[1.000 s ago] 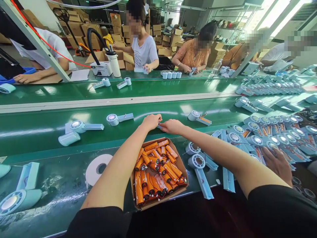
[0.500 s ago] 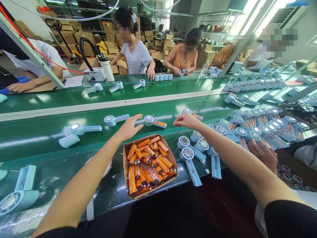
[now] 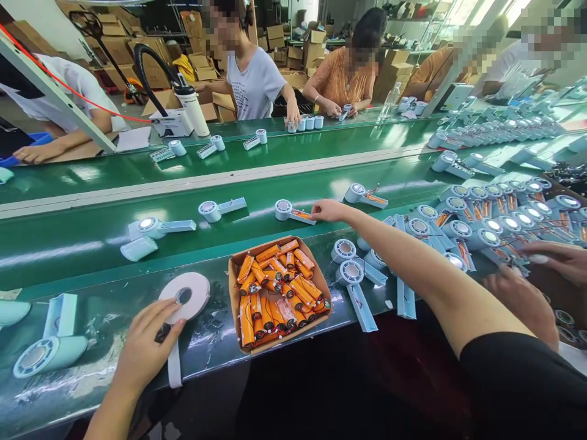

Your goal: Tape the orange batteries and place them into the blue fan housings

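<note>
My right hand (image 3: pixel 329 211) reaches over the green belt, its fingers pinched together at the handle end of a light blue handheld fan (image 3: pixel 283 209). An orange battery lies in that fan's open handle. At lower left my left hand (image 3: pixel 147 339) has its fingers stretched over the edge of a white tape roll (image 3: pixel 199 293), thumb apart; a loose strip hangs down from the roll. Something small and dark under this hand I cannot make out. Between my arms a cardboard box (image 3: pixel 233 305) holds many orange batteries (image 3: pixel 263 321) with thin wires.
Blue fan bodies (image 3: pixel 351 272) lie right of the box, with rows of others (image 3: pixel 493 226) further right. More fans (image 3: pixel 210 211) rest on the belt (image 3: pixel 92 235). A co-worker's hands (image 3: pixel 523 299) work at the right edge. Other people sit across the belt.
My hands have parted from the fan, which lies on the belt. My left hand has moved down to the tape roll. My right hand went right, then returned to the fan's handle.
</note>
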Demonstrator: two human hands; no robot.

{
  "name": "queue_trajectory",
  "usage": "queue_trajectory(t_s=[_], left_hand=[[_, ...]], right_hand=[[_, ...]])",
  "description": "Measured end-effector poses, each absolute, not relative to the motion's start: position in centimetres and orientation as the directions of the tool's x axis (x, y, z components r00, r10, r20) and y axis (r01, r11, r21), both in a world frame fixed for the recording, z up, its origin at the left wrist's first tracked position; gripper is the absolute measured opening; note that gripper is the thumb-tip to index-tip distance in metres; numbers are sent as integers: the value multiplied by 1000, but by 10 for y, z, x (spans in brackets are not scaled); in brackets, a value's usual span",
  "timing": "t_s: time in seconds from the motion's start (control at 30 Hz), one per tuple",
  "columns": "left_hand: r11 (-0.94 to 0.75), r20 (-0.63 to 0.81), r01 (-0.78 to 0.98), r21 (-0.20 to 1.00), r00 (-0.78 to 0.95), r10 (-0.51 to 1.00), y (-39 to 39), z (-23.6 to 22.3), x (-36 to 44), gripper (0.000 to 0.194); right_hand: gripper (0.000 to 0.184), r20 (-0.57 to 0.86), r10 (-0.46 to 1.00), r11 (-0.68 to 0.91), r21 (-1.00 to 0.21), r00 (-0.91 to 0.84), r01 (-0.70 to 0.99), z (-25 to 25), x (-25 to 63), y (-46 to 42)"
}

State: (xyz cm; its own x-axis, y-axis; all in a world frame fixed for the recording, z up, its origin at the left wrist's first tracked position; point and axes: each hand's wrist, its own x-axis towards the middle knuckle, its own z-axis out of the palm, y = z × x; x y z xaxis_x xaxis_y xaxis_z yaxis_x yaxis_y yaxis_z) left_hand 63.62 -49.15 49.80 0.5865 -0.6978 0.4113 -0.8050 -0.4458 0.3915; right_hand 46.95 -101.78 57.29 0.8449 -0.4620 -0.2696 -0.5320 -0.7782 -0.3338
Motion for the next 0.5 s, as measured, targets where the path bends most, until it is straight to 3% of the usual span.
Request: queue_trajectory(t_s=[0.2,0.3,0.4,0.5], left_hand=[[-473,292,-803,362,580,-761,-485,491,647,48],[-497,176,-801,332,571,-802,-489,497,659,53],[-514,99,-793,327,570,-816,-494,509,664,51],[-540,114,-763,356,609,-785,-494,525,648,58]], right_hand=[[35,-468,-472,-753,-227,747,-618,569,490,-1032],[30,-486,-500,-737,-196,717,-647,580,493,-1032],[31,-385,-526,-762,-181,758,-621,600,487,-1017],[42,-182,-474,-832,-227,861,-506,619,467,-974]])
